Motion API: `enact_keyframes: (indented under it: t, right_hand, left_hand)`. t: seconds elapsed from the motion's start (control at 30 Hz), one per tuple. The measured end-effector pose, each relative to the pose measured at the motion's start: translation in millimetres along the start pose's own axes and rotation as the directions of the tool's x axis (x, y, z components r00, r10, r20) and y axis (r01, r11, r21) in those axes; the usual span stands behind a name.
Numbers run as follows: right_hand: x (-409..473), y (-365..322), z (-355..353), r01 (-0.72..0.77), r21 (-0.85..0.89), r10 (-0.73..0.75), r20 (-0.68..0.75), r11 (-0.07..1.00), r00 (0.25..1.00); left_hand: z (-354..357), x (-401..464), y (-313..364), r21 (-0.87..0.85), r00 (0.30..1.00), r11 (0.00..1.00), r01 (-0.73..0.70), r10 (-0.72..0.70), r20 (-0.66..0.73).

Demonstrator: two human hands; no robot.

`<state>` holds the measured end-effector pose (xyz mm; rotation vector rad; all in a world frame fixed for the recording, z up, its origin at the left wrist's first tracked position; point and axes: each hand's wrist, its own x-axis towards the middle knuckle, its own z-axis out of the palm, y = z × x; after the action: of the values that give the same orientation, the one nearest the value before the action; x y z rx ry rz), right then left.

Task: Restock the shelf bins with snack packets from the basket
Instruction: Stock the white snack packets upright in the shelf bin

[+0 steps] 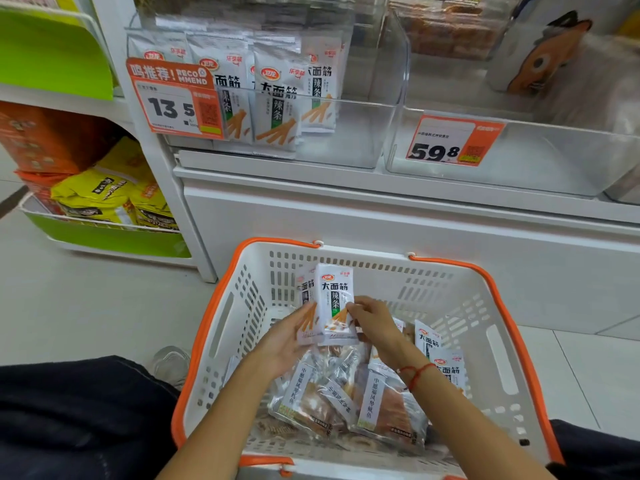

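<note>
Hands at frame center: left hand (282,336) & right hand (372,322) both pinch white snack packets (334,303) over basket (498,344).

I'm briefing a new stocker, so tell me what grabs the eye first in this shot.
Both hands, left hand and right hand, hold up white spicy-strip packets over the orange-rimmed basket on the floor. Above, matching packets stand in the clear left bin behind the orange 13.5 price tag. The 59.8 bin beside it looks bare.
</note>
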<state>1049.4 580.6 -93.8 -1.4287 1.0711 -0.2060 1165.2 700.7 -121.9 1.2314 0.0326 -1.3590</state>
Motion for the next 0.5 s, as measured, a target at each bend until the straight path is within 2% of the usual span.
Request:
enact_keyframes:
  t: [0.03,0.1,0.17,0.2,0.27,0.37,0.5]
  right_hand:
    - [2,0,-4,0.029,-0.028,-0.030,-0.047,0.999,0.998]
    - [2,-1,-12,0.025,0.058,-0.020,-0.076,0.998,0.997]
    - [-1,-3,-17,-0.003,0.165,0.002,0.005,0.986,1.000]
    - [-3,-4,-16,-0.010,0.164,0.005,0.035,0.986,0.999]
    - [-3,0,-10,0.011,0.114,-0.013,0.021,0.993,1.000]
    - [-3,14,4,0.075,0.052,-0.072,-0.072,0.996,0.995]
    - [-5,26,12,0.120,0.072,-0.106,-0.176,0.990,0.979]
  left_hand:
    - [-5,2,1,0.068,0.997,0.997,-0.042,0.046,-0.061]
    - [-11,3,3,0.224,0.985,0.972,-0.073,0.106,-0.139]
    - [-12,4,3,0.322,0.981,0.945,-0.049,0.106,-0.164]
    - [-11,6,2,0.354,0.982,0.934,-0.039,0.101,-0.157]
    - [-1,5,0,0.380,0.990,0.924,-0.045,0.092,-0.107]
    - [13,1,-4,0.317,0.996,0.948,-0.027,0.053,-0.073]
    - [21,2,-9,0.351,0.994,0.935,-0.057,0.087,-0.069]
